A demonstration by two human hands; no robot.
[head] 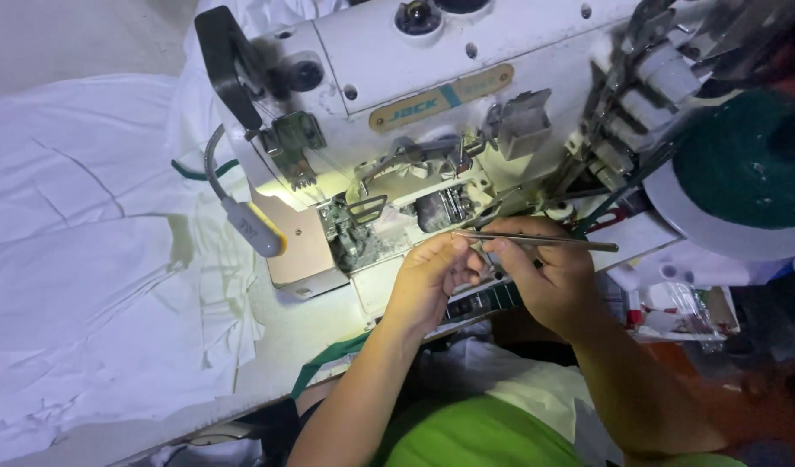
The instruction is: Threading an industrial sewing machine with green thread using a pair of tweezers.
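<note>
My right hand (544, 272) pinches thin metal tweezers (579, 243), their tip pointing left toward my left hand. Fingers bunched together, my left hand (427, 277) meets the tweezers' tip; whether it holds a thread is too small to tell. Both hands hover just in front of the opened lower part of a white industrial sewing machine (415, 78), near its lit looper area (363, 233).
White fabric (86, 259) lies piled over the table on the left. A small lamp on a flexible neck (250, 227) lights the machine bed. A green thread cone (743, 164) stands at the right. A clear plastic box (683, 311) sits at the lower right.
</note>
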